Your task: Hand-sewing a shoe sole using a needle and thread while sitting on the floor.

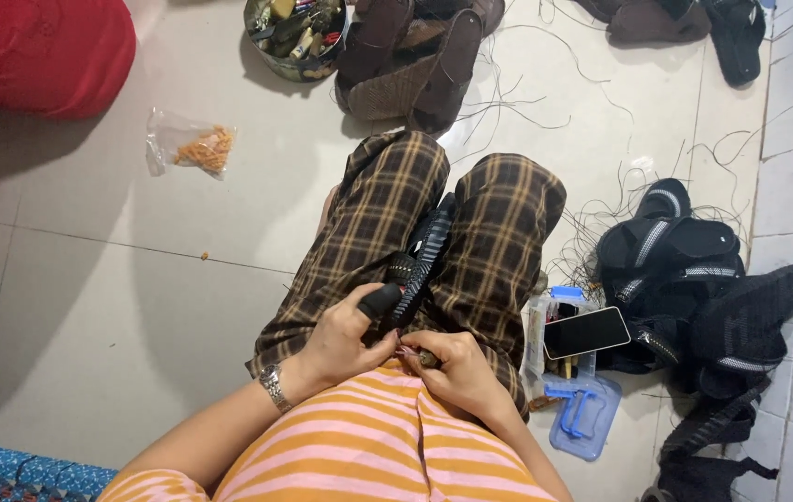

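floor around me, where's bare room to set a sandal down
Bare tile floor lies on the left-hand side, between the snack bag and the plaid knees. The right-hand side is crowded: phone on plastic box, black sandal pile, loose threads.

Matt black woven sandal (419, 265), plaid cloth shorts (499, 232), metal wristwatch (273, 385), glossy tile floor (117, 279).

Just past my fingers (373, 307) I see a black ribbed sandal (419, 265) on brown plaid shorts (499, 223); nearer me, an orange-and-pink striped shirt (368, 455).
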